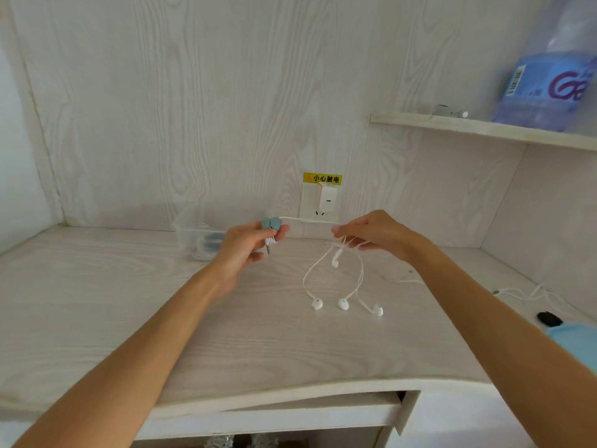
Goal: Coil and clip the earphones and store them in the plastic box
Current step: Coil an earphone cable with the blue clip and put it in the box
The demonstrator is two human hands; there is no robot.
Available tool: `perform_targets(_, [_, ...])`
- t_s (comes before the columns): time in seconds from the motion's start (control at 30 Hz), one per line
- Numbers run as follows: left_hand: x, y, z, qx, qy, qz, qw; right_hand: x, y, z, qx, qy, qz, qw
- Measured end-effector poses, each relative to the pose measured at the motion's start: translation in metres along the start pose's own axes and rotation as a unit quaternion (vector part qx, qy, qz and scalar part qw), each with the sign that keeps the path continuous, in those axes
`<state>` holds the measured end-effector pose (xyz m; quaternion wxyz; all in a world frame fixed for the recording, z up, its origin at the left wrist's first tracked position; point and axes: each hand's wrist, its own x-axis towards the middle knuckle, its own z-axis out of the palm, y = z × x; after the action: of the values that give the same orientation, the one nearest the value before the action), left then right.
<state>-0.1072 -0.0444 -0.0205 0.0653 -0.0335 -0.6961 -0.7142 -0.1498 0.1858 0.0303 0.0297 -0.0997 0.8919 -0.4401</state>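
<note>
Mid-coiling at frame centre: left hand (248, 244) pinching clip (270, 223) and plug end, right hand (374, 234) pinching earphones (342, 279) cord; next, winding remaining slack

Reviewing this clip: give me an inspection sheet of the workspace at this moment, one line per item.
Surface: pale wood-grain desk, open drawer slot under its front edge.
Job's things: white earphones, buds resting on the desk; blue-grey clip; clear plastic box at the back wall, already holding something.
Clutter: black object and light blue item at the right edge; kinds unclear.
Grippers: left hand grips the clip and plug end; right hand pinches the cord, stretched between both hands.
Cables: second white cable lying at right.
Surroundings: wall socket with charger, yellow warning label, shelf with large water bottle.
</note>
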Motion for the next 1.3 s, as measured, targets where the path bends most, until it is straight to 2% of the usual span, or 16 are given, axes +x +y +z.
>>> perform_targets(0.07, [-0.001,0.001,-0.001,-0.009,0.018,0.008,1.0,-0.004,-0.011,-0.008,0.066,-0.07,0.017,0.995])
perform_targets(0.17, [-0.002,0.002,-0.001,-0.015,0.02,0.008,1.0,-0.005,-0.022,-0.01,0.079,-0.093,0.012,0.992])
perform_targets(0.3, [-0.002,0.001,-0.002,-0.007,0.016,0.008,1.0,-0.006,-0.03,-0.004,0.023,-0.076,-0.051,0.995])
perform_targets(0.43, [-0.002,-0.002,-0.001,0.018,-0.011,0.014,1.0,0.004,-0.032,0.002,0.048,0.011,-0.057,0.997])
perform_targets(0.53, [-0.005,-0.003,-0.001,0.045,-0.033,0.017,0.998,0.009,-0.026,0.002,-0.098,0.018,-0.007,0.995])
perform_targets(0.6, [-0.005,-0.004,0.0,0.068,-0.038,0.026,0.997,0.01,-0.025,0.007,-0.17,-0.007,0.0,0.985])
perform_targets(0.73, [-0.005,-0.004,0.001,0.096,-0.04,0.054,0.993,-0.002,-0.041,0.035,-0.074,-0.086,-0.081,0.99])
perform_targets(0.87, [-0.007,-0.003,0.0,0.102,-0.03,0.07,0.992,-0.008,-0.049,0.044,-0.101,-0.199,-0.035,0.974])
perform_targets(0.97, [-0.007,-0.004,-0.001,0.118,-0.037,0.072,0.99,-0.003,-0.042,0.037,-0.042,-0.239,0.005,0.97])
perform_targets(1.07, [-0.007,-0.005,-0.001,0.127,-0.045,0.07,0.988,0.001,-0.032,0.023,0.001,-0.318,0.015,0.948])
perform_targets(1.17, [-0.007,-0.006,0.001,0.136,-0.032,0.066,0.988,0.001,-0.021,0.012,0.007,-0.4,-0.033,0.916])
perform_targets(1.23, [-0.007,-0.005,0.002,0.142,-0.02,0.073,0.987,0.002,-0.016,0.014,0.012,-0.374,-0.038,0.927])
perform_targets(1.3, [-0.008,-0.002,0.003,0.149,-0.015,0.078,0.986,0.007,-0.011,0.021,0.049,-0.3,-0.041,0.952])
